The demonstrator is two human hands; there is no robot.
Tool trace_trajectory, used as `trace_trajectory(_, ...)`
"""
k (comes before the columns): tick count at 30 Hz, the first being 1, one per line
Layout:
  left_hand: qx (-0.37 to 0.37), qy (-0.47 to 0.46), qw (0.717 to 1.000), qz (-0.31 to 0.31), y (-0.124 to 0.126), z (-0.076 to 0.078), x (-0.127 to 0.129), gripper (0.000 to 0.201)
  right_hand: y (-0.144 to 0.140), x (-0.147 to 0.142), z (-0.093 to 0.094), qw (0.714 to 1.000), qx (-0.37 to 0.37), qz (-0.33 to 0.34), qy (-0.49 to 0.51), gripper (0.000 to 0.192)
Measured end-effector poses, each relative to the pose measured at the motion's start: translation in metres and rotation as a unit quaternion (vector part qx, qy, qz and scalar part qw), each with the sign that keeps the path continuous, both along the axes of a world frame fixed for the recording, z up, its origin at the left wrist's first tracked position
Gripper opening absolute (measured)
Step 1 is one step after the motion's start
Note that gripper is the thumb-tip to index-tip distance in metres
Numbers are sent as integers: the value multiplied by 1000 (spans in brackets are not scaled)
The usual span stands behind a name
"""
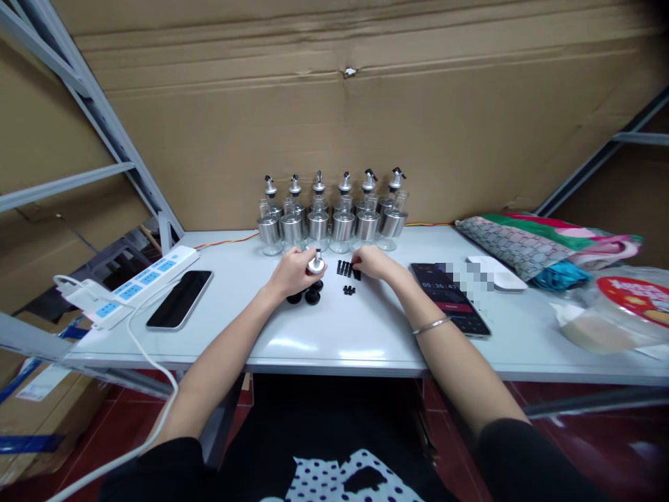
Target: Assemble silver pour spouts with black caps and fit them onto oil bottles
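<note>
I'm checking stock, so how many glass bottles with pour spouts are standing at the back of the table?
6, in one row along the cardboard wall: bottles. More may be hidden behind them.

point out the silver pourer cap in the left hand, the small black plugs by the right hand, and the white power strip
silver metal pourer cap point(316, 263), head view, its round top
small black plastic plugs point(345, 268), head view, middle of the row
white power strip with blue sockets point(136, 282), head view, its top face

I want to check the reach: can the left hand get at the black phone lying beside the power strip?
Probably yes. The black phone lies uncovered on the table, left of the left hand, with nothing between them. But that hand is holding a silver pourer cap.
</note>
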State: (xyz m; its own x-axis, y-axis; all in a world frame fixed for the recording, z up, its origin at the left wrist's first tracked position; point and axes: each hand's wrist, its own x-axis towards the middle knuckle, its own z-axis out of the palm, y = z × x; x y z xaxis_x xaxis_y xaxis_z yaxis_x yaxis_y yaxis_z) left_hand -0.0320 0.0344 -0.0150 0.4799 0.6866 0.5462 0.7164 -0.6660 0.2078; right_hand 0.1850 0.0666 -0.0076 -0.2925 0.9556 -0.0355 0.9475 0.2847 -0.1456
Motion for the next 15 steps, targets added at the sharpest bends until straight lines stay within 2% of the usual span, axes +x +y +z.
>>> trace_trajectory(15,12,-14,1000,-11,2,-2,-1,15,1,0,1,1000,-4,-25,13,23)
